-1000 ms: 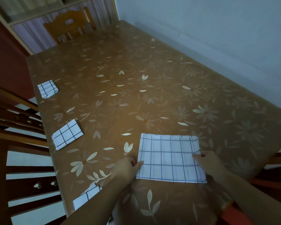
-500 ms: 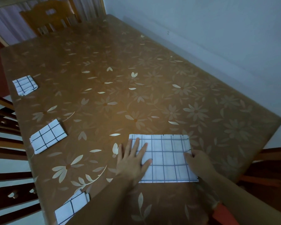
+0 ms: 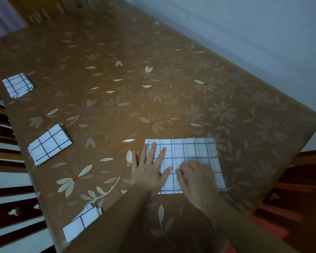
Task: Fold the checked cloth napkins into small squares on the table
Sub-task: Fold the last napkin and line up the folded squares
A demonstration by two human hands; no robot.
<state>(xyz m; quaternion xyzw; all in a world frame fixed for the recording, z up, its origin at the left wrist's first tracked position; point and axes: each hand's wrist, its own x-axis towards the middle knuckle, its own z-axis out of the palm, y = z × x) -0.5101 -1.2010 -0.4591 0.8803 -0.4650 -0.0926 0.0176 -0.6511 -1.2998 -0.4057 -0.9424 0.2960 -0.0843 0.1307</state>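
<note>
A head-worn camera looks down at a long surface (image 3: 171,79) covered in a brown cloth printed with pale flowers and leaves, under dim light. Near its front edge lies a white checked napkin (image 3: 193,152) with thin dark grid lines, spread flat as a wide rectangle, only partly folded.

Both hands rest on this napkin. The left hand (image 3: 150,170) lies palm down across the napkin's left edge, its fingers (image 3: 160,155) straight and spread apart, the little finger off the cloth on the brown cover and the thumb pointing toward the other hand. The right hand (image 3: 195,178) sits just beside it on the napkin's lower middle, blurred. Its knuckles are raised and its fingers look bent downward onto the cloth, but whether they pinch the fabric cannot be told. Both bare forearms reach in from the bottom of the view.

Three napkins already folded into small squares lie well apart along the surface's left edge: the far folded napkin (image 3: 17,85), the middle folded napkin (image 3: 49,144), and the near folded napkin (image 3: 80,225), partly hidden behind the left forearm.

Wooden chair backs (image 3: 5,207) stand to the left, and a pale wall (image 3: 263,33) runs along the right.
</note>
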